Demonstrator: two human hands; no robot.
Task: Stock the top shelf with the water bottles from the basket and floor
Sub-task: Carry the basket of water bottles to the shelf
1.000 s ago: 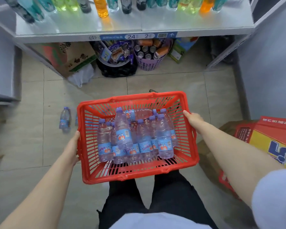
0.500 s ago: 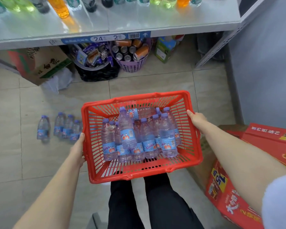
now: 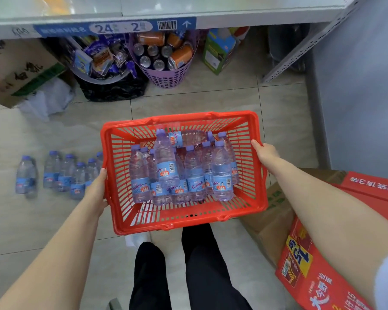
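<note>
- Pale tiled shop floor [image 3: 211, 99] under a grey metal shelf [image 3: 244, 10]: a person in dark trousers holds a red basket [image 3: 179, 119] between both hands.
- The left hand [image 3: 96, 189] grips the basket's left rim, thumb at the top edge; its fingers are hidden behind the slatted wall.
- The right hand [image 3: 264, 152] clasps the right rim near the far corner, fingers curled over the edge.
- The water bottles [image 3: 166, 162] in the basket are small and clear, with lilac caps and blue labels bearing orange figures. About a dozen stand packed upright in the middle; one lies on its side against the far wall.
- More of the same bottles, the floor bottles [image 3: 63, 173], stand in a loose row on the tiles just left of the basket, one a little apart at the far left.
- Under the shelf sits a purple basket of cans [image 3: 166, 74]; red cartons [image 3: 311, 278] are stacked at the right.
</note>
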